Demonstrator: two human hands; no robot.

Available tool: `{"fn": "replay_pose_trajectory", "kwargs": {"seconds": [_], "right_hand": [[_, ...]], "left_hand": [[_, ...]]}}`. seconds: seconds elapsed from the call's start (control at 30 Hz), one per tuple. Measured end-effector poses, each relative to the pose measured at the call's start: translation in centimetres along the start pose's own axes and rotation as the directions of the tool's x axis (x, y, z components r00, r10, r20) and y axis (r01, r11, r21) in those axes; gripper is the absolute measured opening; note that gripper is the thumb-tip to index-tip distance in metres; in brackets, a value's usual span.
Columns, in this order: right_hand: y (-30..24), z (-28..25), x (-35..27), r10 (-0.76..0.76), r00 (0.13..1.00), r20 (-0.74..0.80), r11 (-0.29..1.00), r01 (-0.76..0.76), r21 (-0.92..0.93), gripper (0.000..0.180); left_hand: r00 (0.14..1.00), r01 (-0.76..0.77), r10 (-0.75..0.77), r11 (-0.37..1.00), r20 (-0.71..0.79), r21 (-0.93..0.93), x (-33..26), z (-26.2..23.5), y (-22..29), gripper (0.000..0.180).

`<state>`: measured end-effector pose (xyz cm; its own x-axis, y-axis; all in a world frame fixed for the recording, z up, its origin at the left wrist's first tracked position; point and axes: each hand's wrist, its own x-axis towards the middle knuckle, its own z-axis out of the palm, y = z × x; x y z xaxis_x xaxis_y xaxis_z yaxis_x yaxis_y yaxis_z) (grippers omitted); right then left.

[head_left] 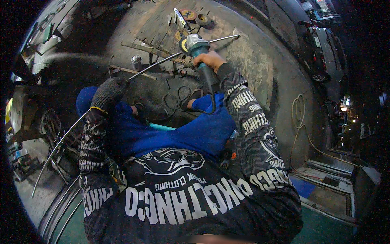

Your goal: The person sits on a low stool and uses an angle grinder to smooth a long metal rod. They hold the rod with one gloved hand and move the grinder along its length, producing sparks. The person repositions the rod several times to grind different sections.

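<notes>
My left hand (109,93), in a dark grey knit glove with a yellow cuff edge, is closed around a long thin metal rod (156,64). The rod runs from the lower left, through the glove, up to the far right, passing by the grinder's head. In my bare right hand (212,60) is a teal and black angle grinder (199,48), gripped around its body. Its yellowish disc (184,45) is right at the rod; whether they touch, I cannot tell. The grinder's black cord (172,101) coils on the floor between my feet.
Ahead lie flat metal bars (148,49), a spray can (137,62), a brownish disc (188,15), a round wheel (204,21) and a white tube (179,17). More rods (61,213) lie at lower left. A pale hose (297,112) loops at right; a dark car (325,53) stands beyond.
</notes>
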<state>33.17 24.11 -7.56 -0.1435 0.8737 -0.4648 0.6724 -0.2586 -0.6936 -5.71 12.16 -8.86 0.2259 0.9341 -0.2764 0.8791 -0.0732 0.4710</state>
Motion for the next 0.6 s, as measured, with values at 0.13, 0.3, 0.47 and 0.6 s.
{"fn": "replay_pose_trajectory", "kwargs": {"seconds": [0.13,0.3,0.47,0.6], "right_hand": [[-0.2,1.9,0.2,0.138,0.990,-0.035,0.985,-0.141,-0.100,0.044],[-0.3,3.5,-0.3,0.077,0.997,0.029,0.990,-0.073,-0.117,0.057],[-1.0,5.6,-0.7,0.072,0.997,-0.009,0.997,-0.073,-0.024,0.031],[-1.3,6.5,-1.0,0.031,0.999,-0.037,0.998,-0.033,-0.048,0.031]], "left_hand": [[1.000,0.006,-0.006,1.000,-0.015,-0.010,-0.4,0.0,0.2,0.041],[0.999,0.032,-0.031,0.999,0.025,-0.035,-1.1,0.0,0.1,0.040],[0.993,-0.055,0.050,0.998,-0.107,-0.042,-1.3,0.8,-0.6,0.039],[0.992,-0.058,0.055,0.998,-0.118,-0.014,-1.2,1.4,-0.7,0.038]]}}
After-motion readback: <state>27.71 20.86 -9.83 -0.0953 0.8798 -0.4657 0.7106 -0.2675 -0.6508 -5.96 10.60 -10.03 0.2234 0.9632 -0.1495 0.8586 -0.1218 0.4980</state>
